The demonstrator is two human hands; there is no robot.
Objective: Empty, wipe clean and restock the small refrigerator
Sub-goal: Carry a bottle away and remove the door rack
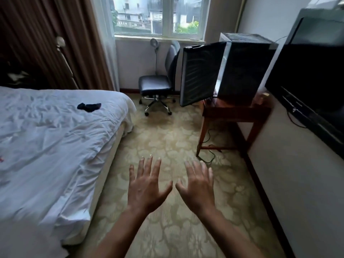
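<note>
The person is standing between the bed and the wall, and both hands are reaching forward over the carpet. The left hand (147, 189) and the right hand (198, 187) are showing their backs, close beside each other; the fingers (144, 168) are spread wide and straight and are holding nothing.

The small refrigerator (245, 69) is standing well ahead of the fingers and to their right, and its door (202, 75) is already hanging open toward the room. I cannot tell what is inside, because only the outside of the door and the dark side of the box are showing.

In my judgement the step in hand is the approach. To do it well, the person should walk around to the open front, not reach past the door, and should mind the black cable (209, 146) lying on the floor beside the leg.

The wooden surface (236, 110) is carrying the refrigerator. A television (312, 77) is standing further right of the fingers, an office chair (158, 86) is waiting far ahead under the window (158, 15), and the bed (52, 146) with white sheets is lying to the left, with a small dark item (89, 107) on it.
</note>
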